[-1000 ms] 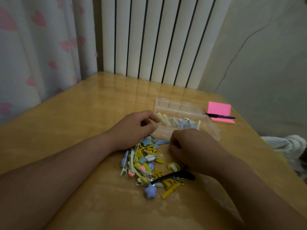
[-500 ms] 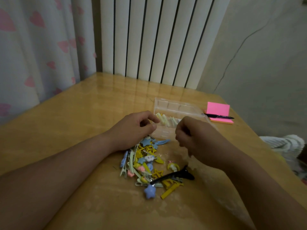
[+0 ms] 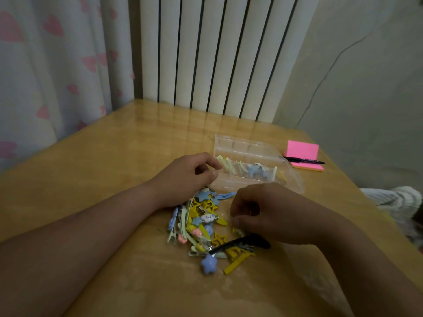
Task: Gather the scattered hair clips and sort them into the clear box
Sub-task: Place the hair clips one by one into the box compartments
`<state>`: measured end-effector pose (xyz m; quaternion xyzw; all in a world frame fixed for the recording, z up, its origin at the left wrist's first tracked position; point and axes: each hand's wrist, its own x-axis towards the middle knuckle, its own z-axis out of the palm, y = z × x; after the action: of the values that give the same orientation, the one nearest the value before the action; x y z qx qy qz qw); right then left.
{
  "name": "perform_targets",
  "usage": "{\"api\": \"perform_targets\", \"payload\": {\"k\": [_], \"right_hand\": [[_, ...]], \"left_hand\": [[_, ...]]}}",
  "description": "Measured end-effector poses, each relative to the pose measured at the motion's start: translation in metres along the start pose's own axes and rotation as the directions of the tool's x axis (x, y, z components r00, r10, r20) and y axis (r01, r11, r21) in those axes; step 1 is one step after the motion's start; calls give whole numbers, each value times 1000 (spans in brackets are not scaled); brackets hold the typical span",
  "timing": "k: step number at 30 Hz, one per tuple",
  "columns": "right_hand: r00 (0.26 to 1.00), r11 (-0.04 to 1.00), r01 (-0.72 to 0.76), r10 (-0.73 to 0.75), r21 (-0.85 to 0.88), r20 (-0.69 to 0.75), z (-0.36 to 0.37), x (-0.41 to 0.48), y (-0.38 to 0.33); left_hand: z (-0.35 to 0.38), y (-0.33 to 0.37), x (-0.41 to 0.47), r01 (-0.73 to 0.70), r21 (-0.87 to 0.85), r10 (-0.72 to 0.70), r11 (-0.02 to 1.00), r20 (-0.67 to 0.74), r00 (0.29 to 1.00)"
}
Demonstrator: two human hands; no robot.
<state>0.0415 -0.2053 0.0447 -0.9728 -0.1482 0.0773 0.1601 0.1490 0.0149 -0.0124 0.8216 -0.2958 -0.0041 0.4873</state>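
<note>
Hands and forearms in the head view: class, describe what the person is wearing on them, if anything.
Nothing shows. The left forearm and right forearm are bare to the picture's edge, with no sleeves, watch or bracelet. The left hand and right hand wear no gloves; no ring is visible, though the light is dim.

A home room: heart-print curtain [image 3: 45, 76], radiator [image 3: 217, 53] (white, ribbed).

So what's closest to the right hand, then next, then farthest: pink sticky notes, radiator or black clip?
1. The black clip, just under the right hand.
2. The pink sticky notes, farther back on the right.
3. The radiator, behind the table.
</note>
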Motion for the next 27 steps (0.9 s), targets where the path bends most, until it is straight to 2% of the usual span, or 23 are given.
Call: {"api": "perform_targets", "payload": {"k": [10,14,17,19,22,24,27], "right_hand": [[996,989,74,-80,-129,-42,10,5,-14],[960,997,66,-52,41,-275,5,5,-2],[845,974,52,74,219,-530,-13,7,17],[759,962,0,179,275,-626,-24,15,37],[701,943,-141,311,303,-642,-32,34,69],[703,937,-212,343,276,-624,-33,47,85],[746,944,-298,321,139,-583,-33,63,102]], "left_hand": [[-1,-2,0,-24,1,24,1000,-4,1000],[0,-2,1,-19,-4,19,1000,1,1000],[0,-4,1,-16,-23,16,1000,8,1000],[0,-4,1,-15,-42,15,999,7,1000],[0,-3,1,-11,-37,11,999,0,1000],[0,-3,1,-13,-30,13,999,-1,1000],[0,-3,1,-11,-21,11,1000,1,1000]]}}
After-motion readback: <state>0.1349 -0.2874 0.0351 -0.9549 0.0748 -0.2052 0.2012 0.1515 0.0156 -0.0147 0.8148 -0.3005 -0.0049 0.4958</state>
